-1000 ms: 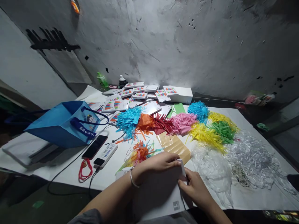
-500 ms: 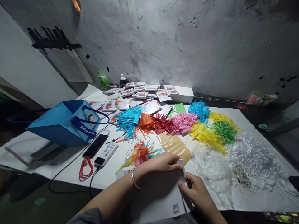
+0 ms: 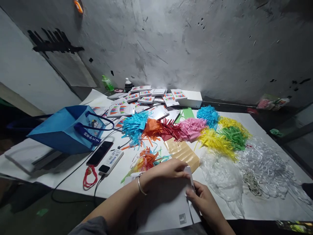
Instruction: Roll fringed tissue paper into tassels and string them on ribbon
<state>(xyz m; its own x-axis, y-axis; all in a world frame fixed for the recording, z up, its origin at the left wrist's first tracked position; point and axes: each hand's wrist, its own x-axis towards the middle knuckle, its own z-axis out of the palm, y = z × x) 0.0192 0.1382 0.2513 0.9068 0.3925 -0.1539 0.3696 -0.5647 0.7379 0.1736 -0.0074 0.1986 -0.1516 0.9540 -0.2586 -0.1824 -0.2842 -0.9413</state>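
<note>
My left hand (image 3: 168, 170) lies on top of a white folded paper card (image 3: 168, 205) near the table's front edge, its fingers pinching the card's far corner. A silver bangle sits on that wrist. My right hand (image 3: 201, 195) grips the same card's right edge, fingers curled round it. Just behind my hands lie a small bundle of mixed coloured paper strips (image 3: 145, 161) and a tan paper sheet (image 3: 182, 151).
Piles of shredded paper run across the table: blue (image 3: 134, 125), orange, red, pink (image 3: 192, 127), yellow (image 3: 215, 140), green (image 3: 233, 135). Clear plastic bags (image 3: 259, 166) lie at right. A blue gift bag (image 3: 66, 129), phone (image 3: 99, 153), power bank and red cable are at left. Printed cards (image 3: 146, 96) are stacked behind.
Both hands stay on the white card with only slight shifts; the right hand has moved a little down the card's right edge.
</note>
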